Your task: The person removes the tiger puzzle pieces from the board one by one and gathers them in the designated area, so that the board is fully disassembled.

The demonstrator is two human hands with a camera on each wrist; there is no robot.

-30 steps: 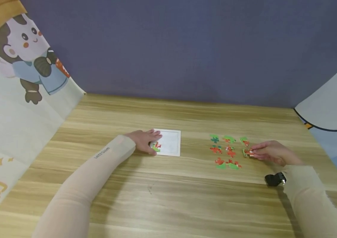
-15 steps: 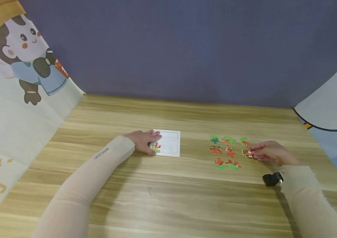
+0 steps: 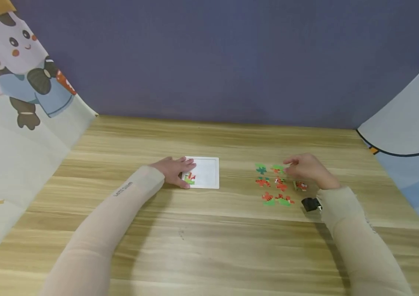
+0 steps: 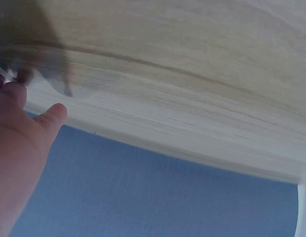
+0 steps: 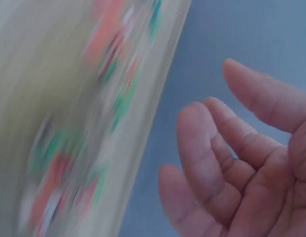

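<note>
My left hand [image 3: 174, 170] lies with spread fingers across the left side of a white puzzle tray [image 3: 215, 185]. One red and green jigsaw piece [image 3: 190, 178] sits in the tray's lower left corner, beside the thumb. In the left wrist view, part of the left hand [image 4: 24, 133] shows at the left border. My right hand [image 3: 306, 169] is over the right end of the top row of loose pieces, covering that spot. The right wrist view has the right hand [image 5: 242, 163] with thumb and fingers apart and nothing between them. Below it lies a tiger-patterned jigsaw piece [image 3: 300, 186].
Several more loose jigsaw pieces, such as a dark green piece [image 3: 261, 168] and a red and green piece [image 3: 285, 200], lie in rows right of the tray. A black device [image 3: 310, 204] is at the right wrist. A dark blue panel [image 3: 209, 61] stands behind the wooden table [image 3: 209, 238].
My right hand has let go of the tiger-patterned piece, which stays on the table, and has moved left and away from me. The left hand keeps its place on the tray.
</note>
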